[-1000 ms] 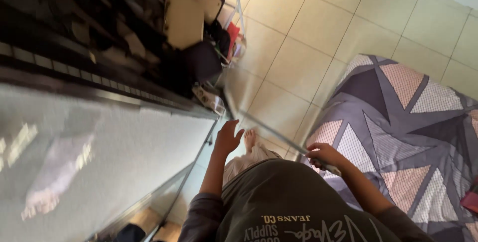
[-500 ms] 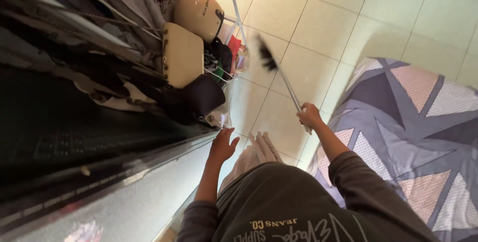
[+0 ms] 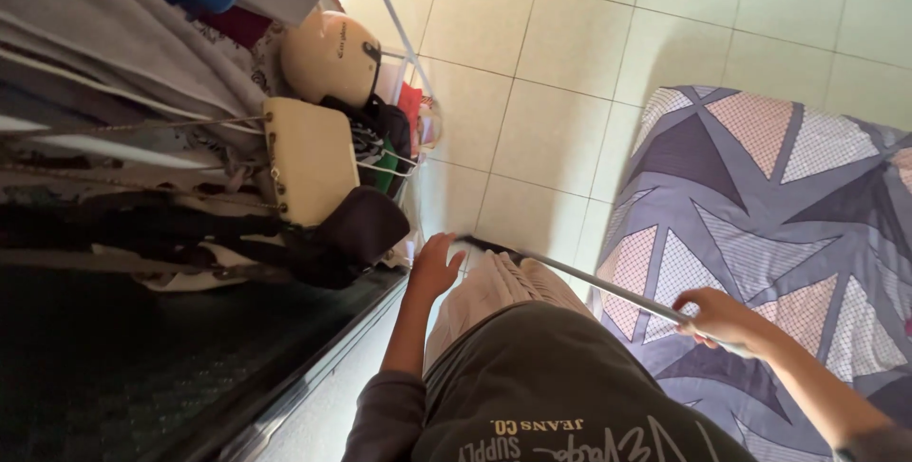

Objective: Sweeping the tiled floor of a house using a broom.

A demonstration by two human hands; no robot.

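While the right hand [image 3: 727, 321] curls its fingers [image 3: 701, 315] tight around a thin metal broom handle [image 3: 608, 287], the left hand [image 3: 435, 267] has its fingers spread wide and holds nothing. It hangs in the air just beside the dark edge of the cabinet [image 3: 313, 367], and it is hard to tell if it touches it.

From the right hand the broom runs across the person's front. Its dark brush end [image 3: 483, 245] sits low, near the floor [image 3: 570, 63], just past the left hand's fingertips. So the broom is down at the tiles, close to the person's legs. How much of the floor is swept cannot be told; the tiles in view look bare of dirt, and the strip by the cabinet looks like the part in hand.

The handle is thin, straight and shiny. The floor is made of smooth, pale square tiles with thin lines between them. On the right lies a soft bed cover [image 3: 779, 206] with purple, grey and pink triangles. On the left a white wire rack [image 3: 404, 54] holds a round cream helmet [image 3: 328, 58], a flat cream bag [image 3: 309, 158] and a dark bag [image 3: 361, 225], with clothes hanging by them.
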